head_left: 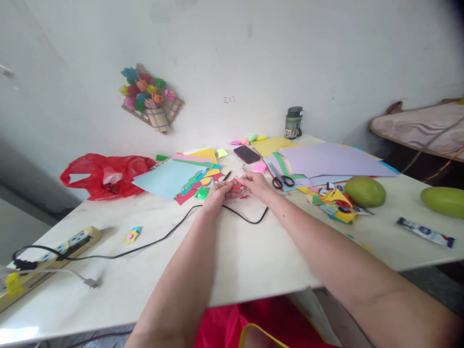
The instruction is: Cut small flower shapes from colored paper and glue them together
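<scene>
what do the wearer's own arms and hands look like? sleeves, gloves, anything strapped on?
Left hand and right hand ungloved; forearms bare, no sleeve, watch or bracelet showing. Fingers too small to rule out rings. At the lap: red garment with yellow edging.

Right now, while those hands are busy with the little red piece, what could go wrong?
The black cord runs across the table close to both arms, so one might snag and drag it. The scissors lie near the right hand, so a careless reach could bump them. And the red piece is small, so it might bend or slip if the left hand pinches it badly.
</scene>
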Demonstrator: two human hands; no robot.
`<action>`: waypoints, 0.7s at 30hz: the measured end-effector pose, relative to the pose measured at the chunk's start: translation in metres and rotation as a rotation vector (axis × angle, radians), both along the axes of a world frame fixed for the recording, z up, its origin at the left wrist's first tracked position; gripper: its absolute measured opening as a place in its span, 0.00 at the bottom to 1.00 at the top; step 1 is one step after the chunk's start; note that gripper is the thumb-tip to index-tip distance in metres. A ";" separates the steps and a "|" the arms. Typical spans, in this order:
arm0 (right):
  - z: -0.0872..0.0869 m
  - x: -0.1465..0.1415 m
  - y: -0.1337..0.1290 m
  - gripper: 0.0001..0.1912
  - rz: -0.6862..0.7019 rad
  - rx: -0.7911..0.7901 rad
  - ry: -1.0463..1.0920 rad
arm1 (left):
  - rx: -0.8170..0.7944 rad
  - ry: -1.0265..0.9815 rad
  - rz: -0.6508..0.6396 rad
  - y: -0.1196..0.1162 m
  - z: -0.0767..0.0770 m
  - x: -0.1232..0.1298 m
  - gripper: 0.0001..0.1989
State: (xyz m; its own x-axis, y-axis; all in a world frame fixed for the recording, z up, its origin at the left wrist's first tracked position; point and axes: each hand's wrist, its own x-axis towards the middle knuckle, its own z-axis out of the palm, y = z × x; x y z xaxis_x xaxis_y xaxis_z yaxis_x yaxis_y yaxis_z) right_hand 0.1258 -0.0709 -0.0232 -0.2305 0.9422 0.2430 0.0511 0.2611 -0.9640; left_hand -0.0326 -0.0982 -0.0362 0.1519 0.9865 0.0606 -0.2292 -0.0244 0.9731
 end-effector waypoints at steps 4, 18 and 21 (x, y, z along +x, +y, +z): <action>-0.004 0.001 0.004 0.14 -0.007 -0.057 0.028 | 0.042 0.048 -0.012 -0.001 0.000 0.000 0.18; 0.000 -0.005 -0.005 0.17 -0.010 -0.155 0.083 | 0.075 0.129 -0.002 -0.006 0.006 0.007 0.22; -0.003 -0.004 -0.002 0.17 -0.051 -0.083 0.044 | 0.079 0.149 -0.004 -0.006 0.005 0.007 0.23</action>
